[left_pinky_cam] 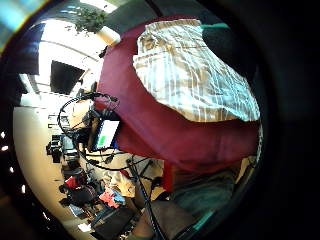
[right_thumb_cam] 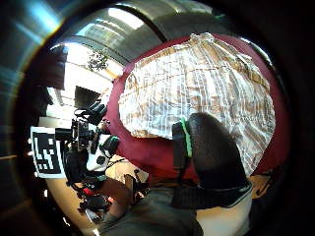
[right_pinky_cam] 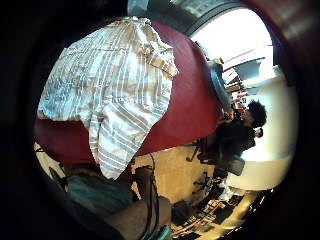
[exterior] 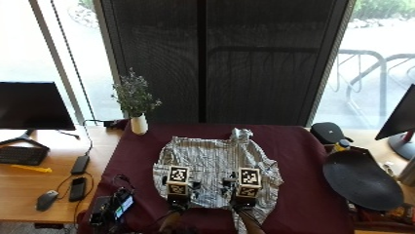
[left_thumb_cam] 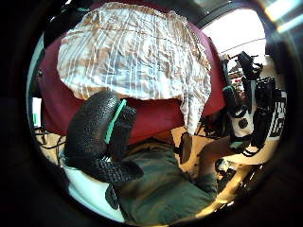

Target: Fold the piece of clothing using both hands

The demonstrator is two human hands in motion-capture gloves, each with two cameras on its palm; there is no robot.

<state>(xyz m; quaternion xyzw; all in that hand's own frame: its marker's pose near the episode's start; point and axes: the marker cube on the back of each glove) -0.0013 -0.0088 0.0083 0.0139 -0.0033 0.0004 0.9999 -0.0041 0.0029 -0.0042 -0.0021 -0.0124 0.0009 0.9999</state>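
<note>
Lying spread on maroon table (exterior: 298,161), striped shirt (exterior: 214,163), sleeve overhanging the edge only in palm views

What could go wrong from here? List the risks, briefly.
1. Part of the striped shirt hangs over the near edge of the table; a pull might drag more off.
2. The shirt lies wrinkled, so folds may come out uneven.
3. The vase stands near the far left corner; swung cloth could perhaps tip it.
</note>
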